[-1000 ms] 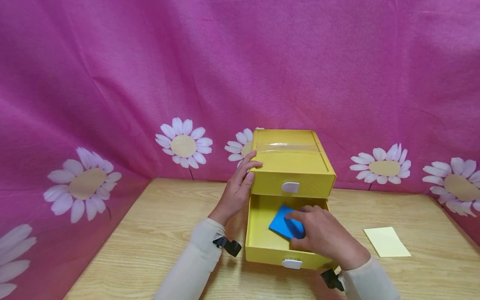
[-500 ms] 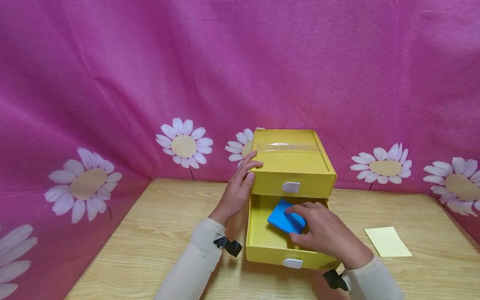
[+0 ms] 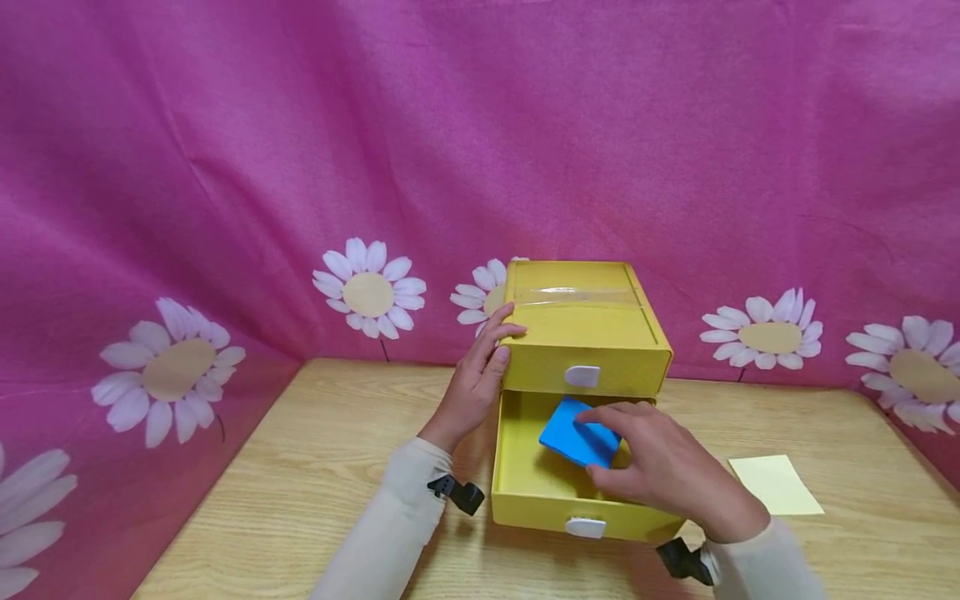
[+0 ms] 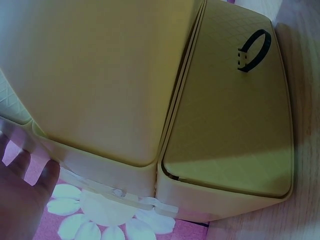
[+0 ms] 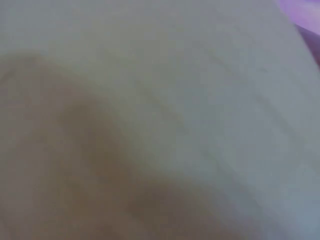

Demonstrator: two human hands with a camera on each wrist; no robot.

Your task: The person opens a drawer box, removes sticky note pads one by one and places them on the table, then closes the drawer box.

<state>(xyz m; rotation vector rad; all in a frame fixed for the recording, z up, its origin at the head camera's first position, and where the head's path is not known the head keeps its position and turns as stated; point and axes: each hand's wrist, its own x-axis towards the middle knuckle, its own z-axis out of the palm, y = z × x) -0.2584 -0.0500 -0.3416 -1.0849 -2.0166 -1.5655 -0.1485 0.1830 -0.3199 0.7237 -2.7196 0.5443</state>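
In the head view a yellow two-drawer box (image 3: 577,325) stands on the table, its lower drawer (image 3: 525,479) pulled out and its upper drawer shut. My left hand (image 3: 474,375) rests against the box's upper left side, some fingertips over the top edge. The left wrist view shows part of this left hand (image 4: 25,190) beside the box. My right hand (image 3: 667,458) is over the lower drawer and pinches a blue sticky note pad (image 3: 573,435), tilted above the drawer floor. Its far fingers are hidden. The right wrist view is too blurred to read.
A pale yellow sticky note (image 3: 776,483) lies on the wooden table (image 3: 322,467), right of the box. A pink cloth (image 3: 480,125) printed with daisies hangs behind and to the left. Each drawer front bears a white tab (image 3: 585,527). Clear tape (image 3: 573,296) crosses the box top.
The right hand has shifted slightly back and to the right. Its blue pad has turned, and is higher above the drawer floor than a second ago. My left hand stays put.
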